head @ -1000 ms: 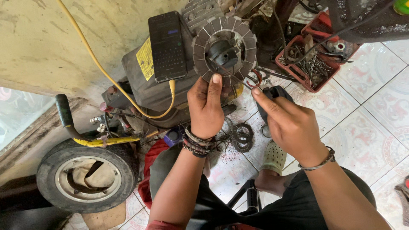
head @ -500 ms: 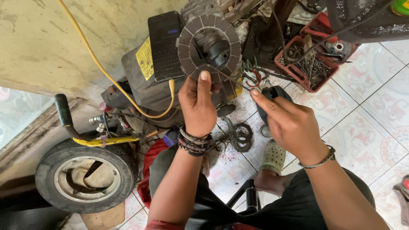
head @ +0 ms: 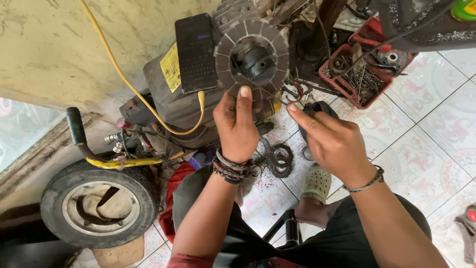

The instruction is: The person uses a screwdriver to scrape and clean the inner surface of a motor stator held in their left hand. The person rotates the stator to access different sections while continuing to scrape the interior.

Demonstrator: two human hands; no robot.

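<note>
The left hand [head: 237, 126] held a round segmented clutch plate [head: 252, 57] at upper centre of the frame, pinching its lower rim with thumb raised against the face. The plate appeared rigid, fairly light and possibly greasy; the rim looked the surest hold. The right hand [head: 331, 141], at centre right, was closed on a dark tool [head: 317, 109], index finger extended toward the plate.

Both forearms reach forward, side by side. The left hand [head: 237, 126] is raised, back toward the camera, fingers curled, thumb pointing straight up, braided bands at its wrist. The right hand [head: 333, 142] sits just beside it, index finger extended forward-left, a thin bracelet on its wrist.
</note>
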